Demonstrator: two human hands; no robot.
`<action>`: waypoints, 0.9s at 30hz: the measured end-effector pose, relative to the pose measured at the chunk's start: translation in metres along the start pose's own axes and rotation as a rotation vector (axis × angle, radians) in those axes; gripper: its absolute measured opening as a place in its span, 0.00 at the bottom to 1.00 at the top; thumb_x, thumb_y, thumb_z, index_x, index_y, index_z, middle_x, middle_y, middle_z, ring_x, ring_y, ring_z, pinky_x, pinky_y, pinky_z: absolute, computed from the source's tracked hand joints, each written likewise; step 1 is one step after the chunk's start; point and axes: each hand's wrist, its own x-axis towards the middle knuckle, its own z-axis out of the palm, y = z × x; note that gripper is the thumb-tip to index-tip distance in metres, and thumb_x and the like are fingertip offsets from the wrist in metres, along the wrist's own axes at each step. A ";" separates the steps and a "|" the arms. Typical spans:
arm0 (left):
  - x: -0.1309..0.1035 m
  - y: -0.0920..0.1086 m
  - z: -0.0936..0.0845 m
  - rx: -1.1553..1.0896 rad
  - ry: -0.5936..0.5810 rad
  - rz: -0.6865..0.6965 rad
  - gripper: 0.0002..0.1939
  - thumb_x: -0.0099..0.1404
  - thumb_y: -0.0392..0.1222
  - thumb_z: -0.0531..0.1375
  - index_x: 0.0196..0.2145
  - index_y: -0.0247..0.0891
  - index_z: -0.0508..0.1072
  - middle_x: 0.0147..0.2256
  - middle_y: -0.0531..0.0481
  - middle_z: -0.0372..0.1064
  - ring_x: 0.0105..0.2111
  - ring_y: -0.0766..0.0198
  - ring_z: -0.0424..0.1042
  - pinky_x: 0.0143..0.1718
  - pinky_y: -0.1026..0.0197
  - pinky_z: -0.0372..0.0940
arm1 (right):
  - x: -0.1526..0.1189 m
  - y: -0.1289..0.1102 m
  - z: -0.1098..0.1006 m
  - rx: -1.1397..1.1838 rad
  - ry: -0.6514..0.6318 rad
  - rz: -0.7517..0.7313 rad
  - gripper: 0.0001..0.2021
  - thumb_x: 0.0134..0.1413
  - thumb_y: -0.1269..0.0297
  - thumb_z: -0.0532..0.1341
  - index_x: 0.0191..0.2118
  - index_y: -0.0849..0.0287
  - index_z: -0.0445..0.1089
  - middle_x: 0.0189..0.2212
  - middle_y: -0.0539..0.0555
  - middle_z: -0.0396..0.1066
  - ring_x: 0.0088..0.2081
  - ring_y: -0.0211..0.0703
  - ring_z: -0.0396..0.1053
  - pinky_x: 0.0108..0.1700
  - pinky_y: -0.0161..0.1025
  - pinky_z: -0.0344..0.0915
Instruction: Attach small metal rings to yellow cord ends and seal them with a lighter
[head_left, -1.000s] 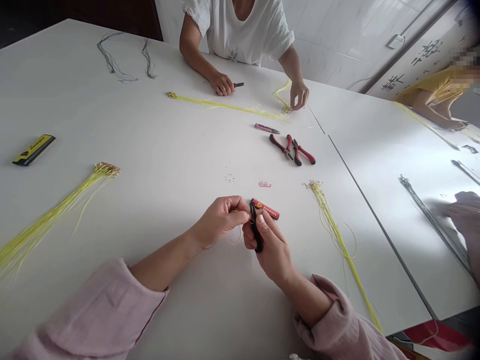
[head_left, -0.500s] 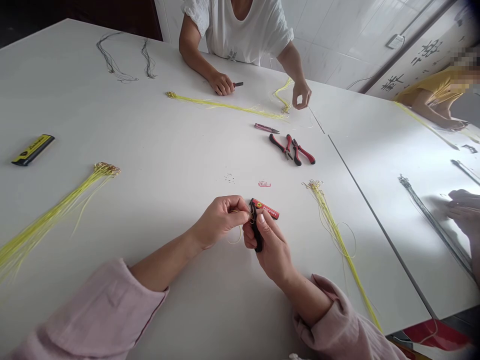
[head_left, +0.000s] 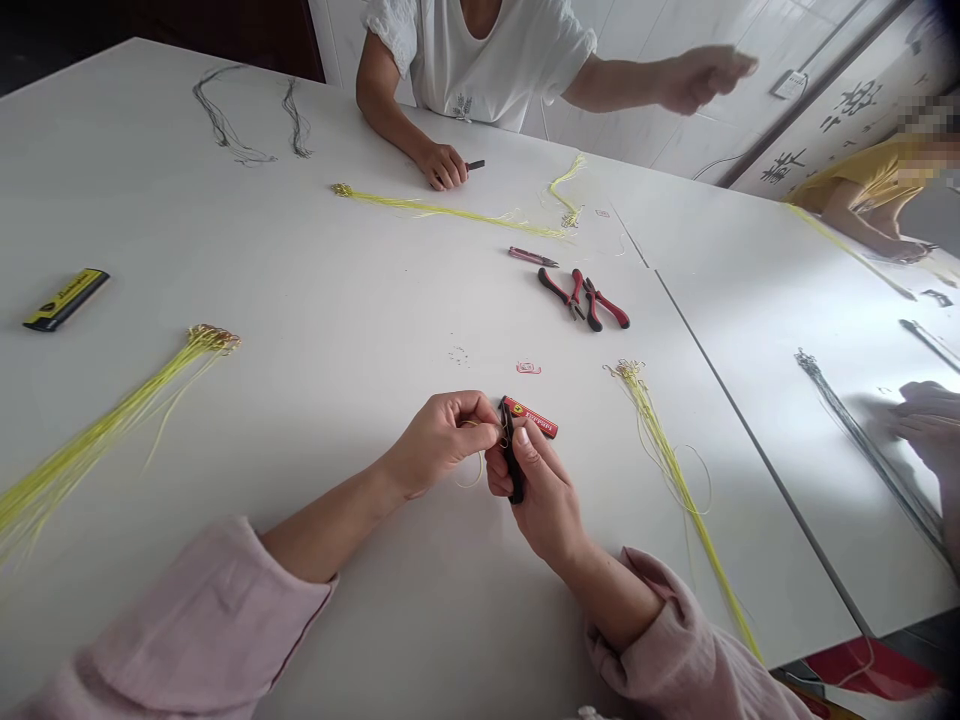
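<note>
With our left grip (head_left: 442, 440) we pinch a fine yellow cord (head_left: 481, 468), its slack curling down just below our thumb. Our right grip (head_left: 541, 490) is wrapped around a black tool (head_left: 514, 470), partly hidden by our fingers. The cord runs to the tool's upper part, where our fingertips nearly meet; whether the tool bites it, we cannot tell. Just beyond, a red case (head_left: 531, 418) lies on the counter (head_left: 337, 300). Farther out we see red-and-black pliers (head_left: 555, 287), with a yellow bundle (head_left: 671, 462) to our right. Across from us, a co-worker's hand (head_left: 444, 167) holds a small tool (head_left: 475, 165).
</note>
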 end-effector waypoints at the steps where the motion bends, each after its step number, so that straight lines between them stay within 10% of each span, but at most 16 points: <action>1: 0.000 0.000 0.000 0.000 0.002 -0.002 0.07 0.61 0.32 0.54 0.26 0.36 0.62 0.20 0.51 0.72 0.23 0.58 0.75 0.32 0.53 0.69 | 0.000 0.000 0.000 -0.002 -0.001 0.000 0.14 0.63 0.54 0.52 0.31 0.57 0.56 0.24 0.47 0.53 0.24 0.33 0.47 0.26 0.35 0.45; 15: 0.001 0.001 0.000 -0.025 0.010 -0.022 0.07 0.60 0.36 0.57 0.25 0.36 0.65 0.23 0.51 0.72 0.23 0.63 0.73 0.28 0.60 0.67 | 0.003 -0.002 0.000 0.066 0.030 0.031 0.14 0.61 0.53 0.54 0.30 0.57 0.57 0.23 0.47 0.51 0.24 0.34 0.47 0.25 0.34 0.45; 27: 0.001 0.005 -0.003 0.102 0.049 -0.075 0.13 0.59 0.48 0.61 0.25 0.36 0.67 0.21 0.57 0.56 0.19 0.75 0.43 0.20 0.65 0.39 | 0.005 -0.022 -0.015 -0.074 0.075 -0.058 0.11 0.58 0.55 0.58 0.38 0.58 0.69 0.23 0.48 0.53 0.23 0.33 0.47 0.26 0.36 0.44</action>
